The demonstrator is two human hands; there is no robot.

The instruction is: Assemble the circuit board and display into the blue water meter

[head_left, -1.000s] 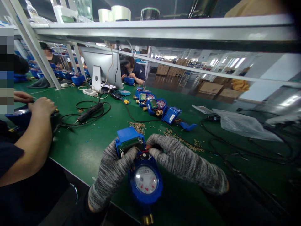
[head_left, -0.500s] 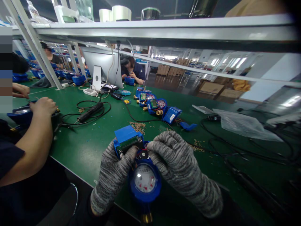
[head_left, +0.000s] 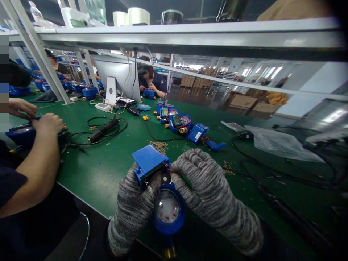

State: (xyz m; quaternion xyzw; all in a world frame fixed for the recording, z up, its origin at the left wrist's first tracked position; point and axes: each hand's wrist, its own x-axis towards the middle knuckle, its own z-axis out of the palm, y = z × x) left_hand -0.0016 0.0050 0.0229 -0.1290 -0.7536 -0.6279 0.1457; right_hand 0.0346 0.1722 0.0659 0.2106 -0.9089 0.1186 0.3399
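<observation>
In front of me is a blue water meter [head_left: 169, 210] with a round glass dial and a brass end pointing toward me. My left hand [head_left: 136, 210], in a grey knit glove, grips a blue box-shaped housing [head_left: 149, 159] at the meter's far side, its thumb tucked underneath by a small spring. My right hand [head_left: 206, 185], gloved the same way, pinches thin wires [head_left: 170, 169] between thumb and fingers beside the housing. A round black part [head_left: 165, 178] shows between the hands, just above the dial.
Loose screws [head_left: 159, 146] lie beyond the housing. Several opened meters [head_left: 178, 121] stand in a row behind them. An electric screwdriver [head_left: 103, 130] lies left, a plastic bag [head_left: 274, 143] and cables right. A co-worker's arm [head_left: 40, 156] reaches in at left. A shelf [head_left: 174, 36] crosses overhead.
The blue housing has tipped, so its flat outer face now shows more and its inside less. My left hand has turned with it; my right hand stays at the wires.
</observation>
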